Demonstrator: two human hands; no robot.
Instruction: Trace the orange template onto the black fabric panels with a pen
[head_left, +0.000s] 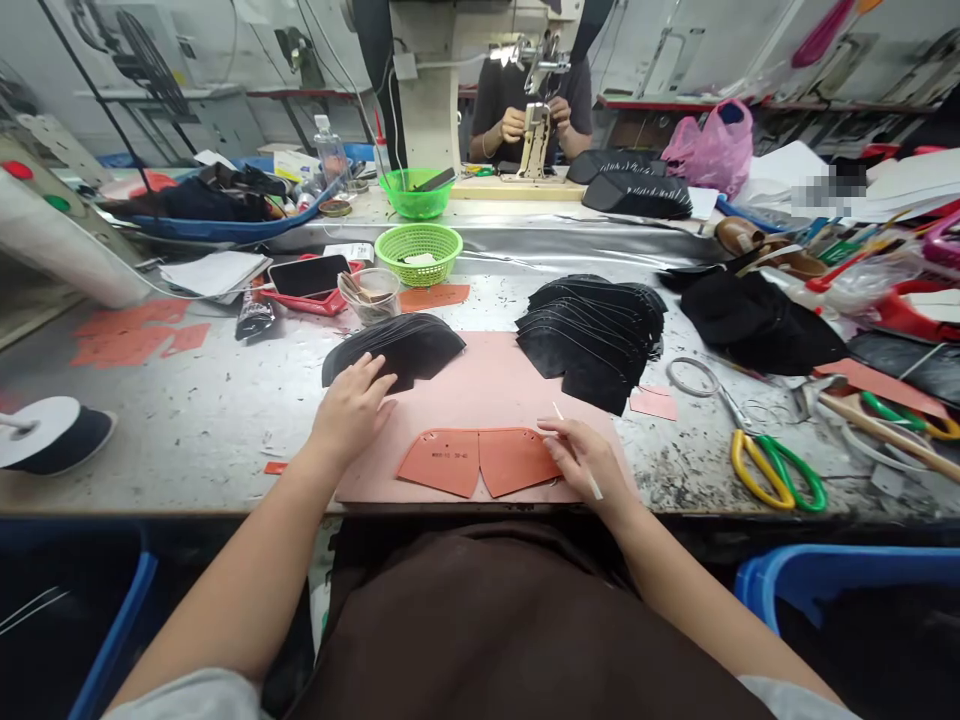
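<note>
My left hand (354, 408) lies with spread fingers on the near edge of a pile of curved black pieces (420, 345). Between the fingers of my right hand (589, 458) is a thin white stick, perhaps a marking pen (596, 484). That hand touches the right end of an orange template (442, 462), which carries printed characters and has a split down its middle. Under the template is a pale pink board (480, 395). A larger fanned stack of black pieces (589, 330) sits beyond my right hand.
Scissors with yellow and green handles (780, 470) lie at right. A phone (309, 277), a clear tub (371, 293) and a green basket (418, 250) stand behind the left pile. A thread spool (52, 430) is far left. Across the bench, another person (525, 110) works at a machine.
</note>
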